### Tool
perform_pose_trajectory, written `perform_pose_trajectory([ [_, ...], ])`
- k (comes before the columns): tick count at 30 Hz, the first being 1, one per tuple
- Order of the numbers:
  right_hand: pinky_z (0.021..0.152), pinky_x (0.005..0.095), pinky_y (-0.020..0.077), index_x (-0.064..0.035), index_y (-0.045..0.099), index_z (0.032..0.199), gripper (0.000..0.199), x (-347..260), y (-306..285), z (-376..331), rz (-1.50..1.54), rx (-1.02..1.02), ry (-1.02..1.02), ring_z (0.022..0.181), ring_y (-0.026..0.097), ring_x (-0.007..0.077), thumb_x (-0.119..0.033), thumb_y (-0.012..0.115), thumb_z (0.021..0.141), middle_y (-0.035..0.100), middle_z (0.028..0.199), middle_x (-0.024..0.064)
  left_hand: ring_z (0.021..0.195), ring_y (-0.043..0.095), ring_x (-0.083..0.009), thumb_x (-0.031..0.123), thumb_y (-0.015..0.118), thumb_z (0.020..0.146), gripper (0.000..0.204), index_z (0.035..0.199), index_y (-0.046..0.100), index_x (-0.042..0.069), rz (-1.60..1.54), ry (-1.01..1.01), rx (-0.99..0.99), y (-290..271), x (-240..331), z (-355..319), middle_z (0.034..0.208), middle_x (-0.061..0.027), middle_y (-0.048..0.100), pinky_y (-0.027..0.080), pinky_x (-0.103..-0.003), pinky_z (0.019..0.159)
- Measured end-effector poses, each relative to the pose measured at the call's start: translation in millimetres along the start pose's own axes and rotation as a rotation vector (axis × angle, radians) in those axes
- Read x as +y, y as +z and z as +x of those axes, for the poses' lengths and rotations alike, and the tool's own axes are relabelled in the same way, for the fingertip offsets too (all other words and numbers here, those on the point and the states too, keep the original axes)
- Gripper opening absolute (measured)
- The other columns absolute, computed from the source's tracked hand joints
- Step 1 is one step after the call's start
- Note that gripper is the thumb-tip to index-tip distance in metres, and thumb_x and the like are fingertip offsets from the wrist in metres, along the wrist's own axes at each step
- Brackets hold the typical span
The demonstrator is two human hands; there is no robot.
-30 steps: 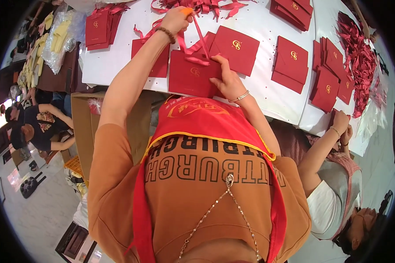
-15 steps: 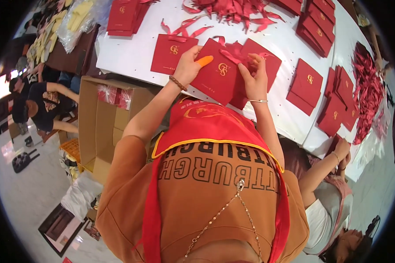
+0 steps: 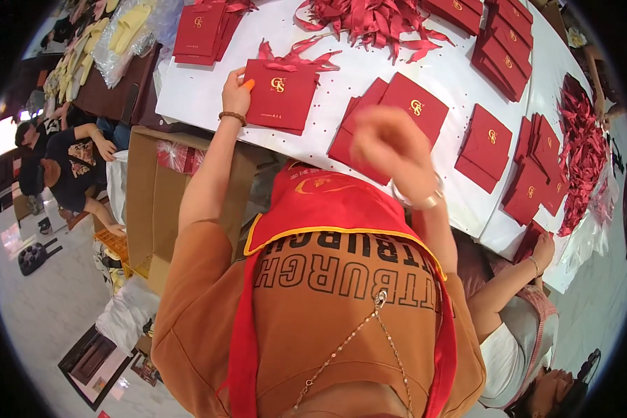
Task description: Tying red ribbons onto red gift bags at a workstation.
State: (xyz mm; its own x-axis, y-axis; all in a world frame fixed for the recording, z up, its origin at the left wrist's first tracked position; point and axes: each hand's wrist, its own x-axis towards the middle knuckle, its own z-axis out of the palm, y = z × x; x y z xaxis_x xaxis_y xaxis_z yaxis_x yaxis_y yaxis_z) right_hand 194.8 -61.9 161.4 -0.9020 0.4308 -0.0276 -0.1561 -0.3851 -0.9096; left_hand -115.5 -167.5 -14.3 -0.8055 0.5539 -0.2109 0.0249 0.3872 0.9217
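Observation:
At the left of the white table, my left hand (image 3: 237,95) grips the upper left edge of a red paper gift bag (image 3: 283,99) with a gold emblem and ribbon handles. An orange cover sits on one of its digits. The bag lies on the stack there, its ribbons spread beyond its far edge. My right hand (image 3: 395,150) is smeared by motion above the near table edge, its fingers too blurred to read. Behind and beneath it lie more red bags (image 3: 416,104), partly overlapping and partly hidden by the hand.
A heap of red ribbons (image 3: 362,21) lies at the far side. Other bag stacks (image 3: 503,52) and a second ribbon pile (image 3: 582,153) fill the right. An open cardboard box (image 3: 143,188) stands left below the table. A co-worker's hand (image 3: 542,247) holds a bag at right.
My left hand has moved left with the bag onto the left stack. My right hand has come off the bags and drawn nearer to me.

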Motion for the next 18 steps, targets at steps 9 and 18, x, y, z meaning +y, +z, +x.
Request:
perform_pose_trajectory([
  [9,0.045,0.0258,0.0312,-0.0264,0.053,0.093,0.009,-101.0,27.5,-37.5,-0.147,-0.417,-0.844,0.048,0.045,0.0147,-0.024,0.051,0.085,0.058,0.061,0.0027,0.093,0.053,-0.0265,0.003,0.056,0.073,0.027,0.101,0.059,0.008,0.476,0.574,0.261,56.2,58.8,-12.3,0.1,-0.0097,0.057,0.042,-0.037,0.08],
  [18,0.05,0.0293,0.0372,-0.0216,0.049,0.102,0.019,-108.5,22.0,-50.1,-0.259,-0.219,-1.03,0.046,0.044,0.0129,-0.023,0.052,0.084,0.056,0.058,0.0002,0.085,0.055,-0.027,0.008,0.051,0.073,0.019,0.09,0.06,0.008,0.718,1.277,-0.365,232.8,96.2,14.7,0.088,-0.0075,0.057,0.044,-0.039,0.071],
])
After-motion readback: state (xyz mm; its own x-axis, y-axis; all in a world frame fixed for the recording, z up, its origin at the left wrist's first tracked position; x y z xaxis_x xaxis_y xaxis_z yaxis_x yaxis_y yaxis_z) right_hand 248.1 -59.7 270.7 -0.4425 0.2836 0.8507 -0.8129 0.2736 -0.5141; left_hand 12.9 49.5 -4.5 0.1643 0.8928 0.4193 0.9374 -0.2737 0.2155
